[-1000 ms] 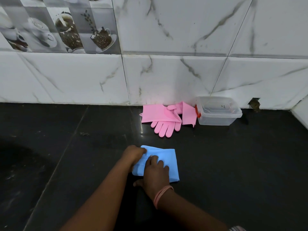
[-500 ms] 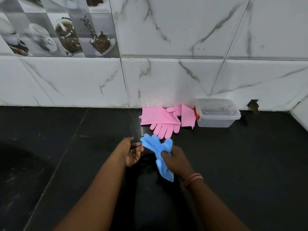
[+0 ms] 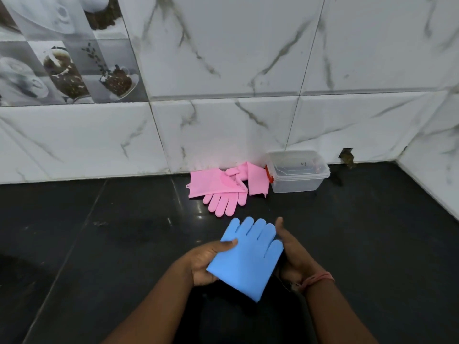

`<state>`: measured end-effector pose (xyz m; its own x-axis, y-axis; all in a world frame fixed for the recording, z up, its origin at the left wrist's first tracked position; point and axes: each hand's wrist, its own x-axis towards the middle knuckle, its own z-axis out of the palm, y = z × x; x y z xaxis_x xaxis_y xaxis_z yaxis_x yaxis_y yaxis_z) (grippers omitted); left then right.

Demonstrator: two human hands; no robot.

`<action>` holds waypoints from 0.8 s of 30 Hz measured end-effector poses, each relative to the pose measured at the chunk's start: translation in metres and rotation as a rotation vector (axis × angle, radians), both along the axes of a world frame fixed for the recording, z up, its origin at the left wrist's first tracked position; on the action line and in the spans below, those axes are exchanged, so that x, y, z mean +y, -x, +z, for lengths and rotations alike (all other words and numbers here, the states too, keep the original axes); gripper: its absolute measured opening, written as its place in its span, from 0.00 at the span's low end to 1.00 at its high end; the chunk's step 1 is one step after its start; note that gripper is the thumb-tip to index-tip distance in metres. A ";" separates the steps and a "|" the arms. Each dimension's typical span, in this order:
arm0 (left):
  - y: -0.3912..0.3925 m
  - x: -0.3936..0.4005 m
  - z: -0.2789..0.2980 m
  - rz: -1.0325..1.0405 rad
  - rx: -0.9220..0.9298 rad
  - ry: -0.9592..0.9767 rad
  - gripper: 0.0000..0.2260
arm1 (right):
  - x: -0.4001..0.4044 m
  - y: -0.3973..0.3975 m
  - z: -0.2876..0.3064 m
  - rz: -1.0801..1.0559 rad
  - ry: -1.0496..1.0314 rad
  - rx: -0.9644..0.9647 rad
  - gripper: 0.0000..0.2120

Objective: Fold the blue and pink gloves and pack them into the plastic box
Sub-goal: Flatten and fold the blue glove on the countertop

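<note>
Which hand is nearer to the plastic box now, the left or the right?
The right hand. It holds the blue glove at its right edge, below the plastic box; the left hand is farther left.

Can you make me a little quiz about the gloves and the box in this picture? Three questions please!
1. True or false: the blue glove is lying flat on the black counter.
2. What stands right next to the pink gloves, against the wall: A) a cup, B) the plastic box, C) a sponge?
3. Fill in: the left hand and the right hand both hold the ____ glove.

Key:
1. False, both hands hold it up.
2. B.
3. Blue.
</note>
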<state>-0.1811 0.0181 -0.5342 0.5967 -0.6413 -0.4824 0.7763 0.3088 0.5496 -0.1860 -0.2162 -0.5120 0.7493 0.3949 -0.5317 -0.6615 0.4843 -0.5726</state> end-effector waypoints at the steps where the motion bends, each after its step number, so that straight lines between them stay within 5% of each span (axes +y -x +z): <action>1: 0.002 -0.004 -0.004 -0.004 -0.009 -0.048 0.29 | -0.009 0.004 -0.003 0.016 -0.055 -0.006 0.39; 7: 0.007 -0.044 -0.011 0.069 0.034 0.015 0.21 | -0.042 0.019 -0.027 -0.081 -0.083 -0.193 0.31; 13: 0.002 -0.081 -0.007 0.029 -0.087 -0.172 0.24 | -0.050 0.014 -0.038 -0.327 0.375 -0.176 0.19; 21: -0.042 -0.144 0.009 0.255 0.006 -0.469 0.17 | -0.116 -0.024 -0.015 -0.174 0.802 -0.301 0.10; 24: -0.049 -0.165 0.008 0.254 0.052 -0.484 0.15 | -0.127 -0.038 -0.016 -0.266 1.016 -0.275 0.11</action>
<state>-0.1316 -0.1472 -0.5260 0.6716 -0.1775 -0.7194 0.7399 0.2118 0.6385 -0.1476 -0.3436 -0.5283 0.8890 -0.3279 -0.3195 -0.3934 -0.1904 -0.8994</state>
